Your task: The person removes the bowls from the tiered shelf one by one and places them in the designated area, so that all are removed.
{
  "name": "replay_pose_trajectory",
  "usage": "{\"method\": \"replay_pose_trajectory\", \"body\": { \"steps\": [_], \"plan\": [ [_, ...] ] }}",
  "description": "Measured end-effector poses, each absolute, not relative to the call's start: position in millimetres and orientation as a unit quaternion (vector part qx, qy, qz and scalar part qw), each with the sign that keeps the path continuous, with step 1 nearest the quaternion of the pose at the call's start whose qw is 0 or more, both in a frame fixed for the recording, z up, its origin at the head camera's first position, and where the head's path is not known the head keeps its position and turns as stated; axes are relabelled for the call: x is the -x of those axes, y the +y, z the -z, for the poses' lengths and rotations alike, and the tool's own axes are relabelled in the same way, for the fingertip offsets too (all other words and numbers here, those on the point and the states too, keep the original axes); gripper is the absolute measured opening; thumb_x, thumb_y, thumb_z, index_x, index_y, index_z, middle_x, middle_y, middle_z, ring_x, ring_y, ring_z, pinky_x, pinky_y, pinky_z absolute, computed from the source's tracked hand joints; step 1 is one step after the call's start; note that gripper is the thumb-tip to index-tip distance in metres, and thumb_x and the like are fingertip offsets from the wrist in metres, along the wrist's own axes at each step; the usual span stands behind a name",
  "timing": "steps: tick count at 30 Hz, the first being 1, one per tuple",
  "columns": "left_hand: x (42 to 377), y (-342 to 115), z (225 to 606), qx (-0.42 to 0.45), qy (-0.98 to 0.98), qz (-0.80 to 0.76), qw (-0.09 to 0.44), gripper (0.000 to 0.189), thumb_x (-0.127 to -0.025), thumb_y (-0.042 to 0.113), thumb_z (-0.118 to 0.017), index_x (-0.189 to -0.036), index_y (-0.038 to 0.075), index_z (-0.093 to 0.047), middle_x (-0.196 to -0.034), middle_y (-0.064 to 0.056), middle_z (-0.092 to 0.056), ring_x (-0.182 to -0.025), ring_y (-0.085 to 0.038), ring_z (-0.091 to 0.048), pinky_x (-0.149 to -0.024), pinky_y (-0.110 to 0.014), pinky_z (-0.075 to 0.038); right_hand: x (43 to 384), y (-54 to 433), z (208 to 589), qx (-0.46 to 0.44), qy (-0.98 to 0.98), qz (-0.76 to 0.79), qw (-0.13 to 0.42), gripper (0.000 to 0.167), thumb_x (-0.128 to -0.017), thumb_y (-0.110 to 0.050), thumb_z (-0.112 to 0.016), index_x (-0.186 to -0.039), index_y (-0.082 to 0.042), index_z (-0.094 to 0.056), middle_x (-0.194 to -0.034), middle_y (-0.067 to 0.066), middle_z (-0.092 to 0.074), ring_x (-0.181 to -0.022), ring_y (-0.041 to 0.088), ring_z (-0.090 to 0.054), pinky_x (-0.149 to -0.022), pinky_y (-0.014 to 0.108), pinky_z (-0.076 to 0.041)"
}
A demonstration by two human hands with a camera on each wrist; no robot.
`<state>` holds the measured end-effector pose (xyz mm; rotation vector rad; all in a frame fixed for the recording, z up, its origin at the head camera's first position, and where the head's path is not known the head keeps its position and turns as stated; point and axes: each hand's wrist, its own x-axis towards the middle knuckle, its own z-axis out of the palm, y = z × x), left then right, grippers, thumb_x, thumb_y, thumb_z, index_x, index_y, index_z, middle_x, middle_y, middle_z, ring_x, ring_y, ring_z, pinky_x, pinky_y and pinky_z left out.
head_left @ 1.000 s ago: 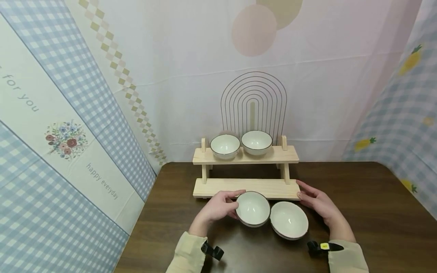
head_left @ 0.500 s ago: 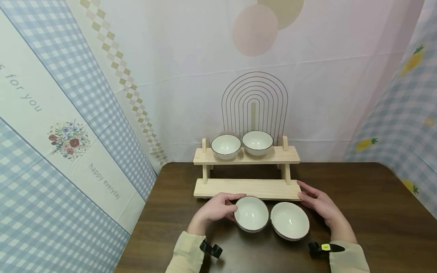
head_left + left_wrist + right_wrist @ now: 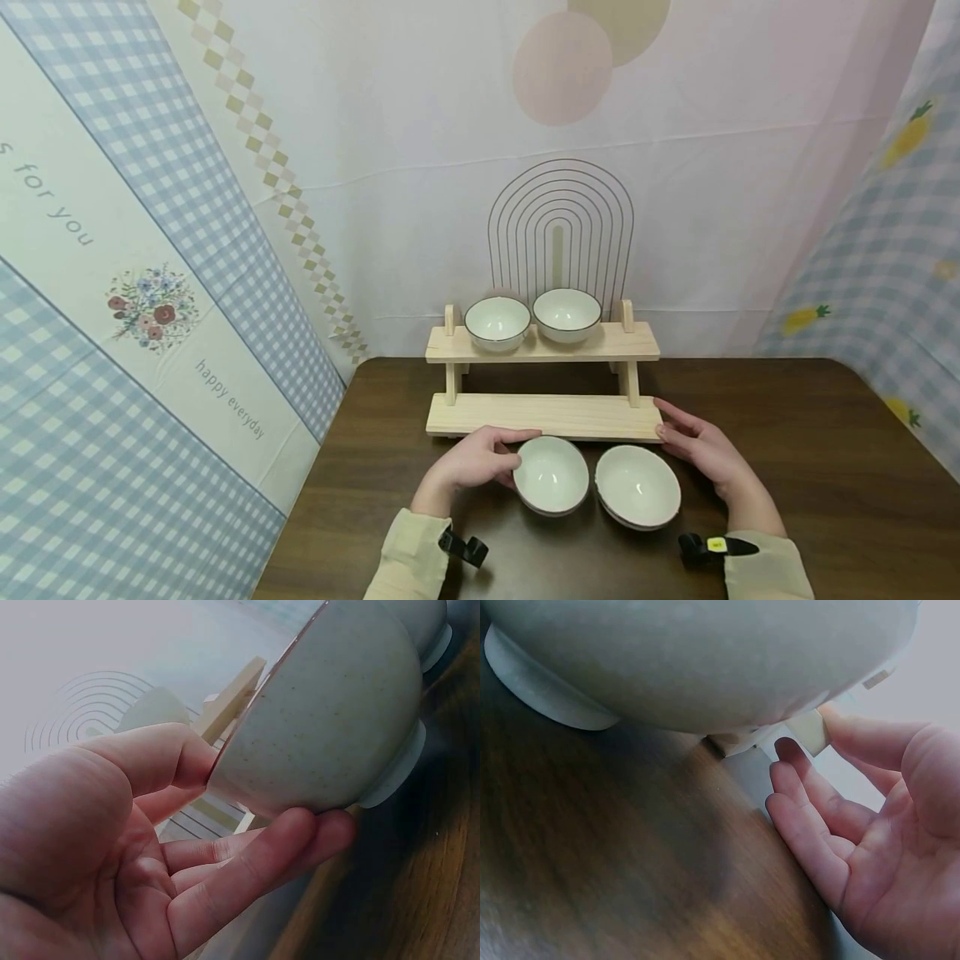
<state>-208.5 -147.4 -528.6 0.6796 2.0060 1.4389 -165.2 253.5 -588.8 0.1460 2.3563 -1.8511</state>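
My left hand [image 3: 475,458] grips the left side of a white, dark-rimmed bowl [image 3: 551,475] in front of the wooden stand. In the left wrist view, the thumb lies at the rim of this bowl [image 3: 322,720], and fingertips [image 3: 292,829] support its outer wall. Whether its foot meets the table cannot be told. A second bowl [image 3: 638,486] sits just to its right, untouched. My right hand [image 3: 705,450] touches the right end of the stand's lower shelf [image 3: 543,414] with thumb and index finger. Its other fingers extend loosely below the shelf end in the right wrist view.
Two similar bowls, one at left [image 3: 498,323] and one at right [image 3: 567,315], stand side by side on the upper shelf [image 3: 630,340]. The brown table [image 3: 787,450] extends to both sides of the stand. A patterned cloth [image 3: 420,208] hangs behind it.
The bowl in my left hand has moved slightly toward me, away from the lower shelf. My right hand stays at the shelf's end, and the other bowls keep their places.
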Motion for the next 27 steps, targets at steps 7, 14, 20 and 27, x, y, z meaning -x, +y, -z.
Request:
{"method": "replay_pose_trajectory", "body": {
  "steps": [7,14,20,27],
  "plan": [
    [209.5,-146.3,531.3,-0.263,0.742,-0.540,0.297,0.058,-0.094,-0.003,-0.058,-0.151,0.006,-0.062,-0.113,-0.013,-0.077,-0.080,-0.017,-0.075,-0.074,-0.038,-0.067,165.9,253.6,590.3,-0.046,0.781,0.619,0.071,0.077,-0.106,-0.041,-0.068,-0.169,-0.012,-0.034,-0.158,0.030,-0.044,-0.117,0.005,-0.061,-0.100,0.023,-0.055],
    [210.1,-146.1,533.5,-0.264,0.749,-0.531,0.295,0.056,-0.095,-0.003,-0.059,-0.150,0.007,-0.063,-0.115,-0.010,-0.076,-0.082,-0.017,-0.075,-0.074,-0.037,-0.067,167.1,253.8,591.5,-0.044,0.784,0.615,0.070,0.076,-0.106,-0.041,-0.067,-0.169,-0.012,-0.034,-0.157,0.030,-0.045,-0.119,0.008,-0.061,-0.101,0.025,-0.056],
    [210.1,-146.3,534.0,-0.266,0.754,-0.525,0.291,0.056,-0.095,-0.002,-0.060,-0.150,0.009,-0.064,-0.119,-0.009,-0.076,-0.081,-0.016,-0.074,-0.074,-0.037,-0.067,167.2,253.9,591.5,-0.045,0.783,0.617,0.069,0.076,-0.106,-0.040,-0.067,-0.168,-0.012,-0.034,-0.154,0.029,-0.047,-0.115,0.004,-0.062,-0.099,0.023,-0.056],
    [210.5,-145.8,533.6,-0.274,0.756,-0.518,0.291,0.056,-0.096,-0.002,-0.059,-0.151,0.006,-0.062,-0.126,-0.006,-0.074,-0.083,-0.014,-0.074,-0.074,-0.036,-0.066,167.4,254.1,591.6,-0.044,0.781,0.619,0.068,0.075,-0.106,-0.040,-0.068,-0.168,-0.012,-0.034,-0.154,0.029,-0.048,-0.114,0.003,-0.062,-0.098,0.021,-0.055]
  ]
}}
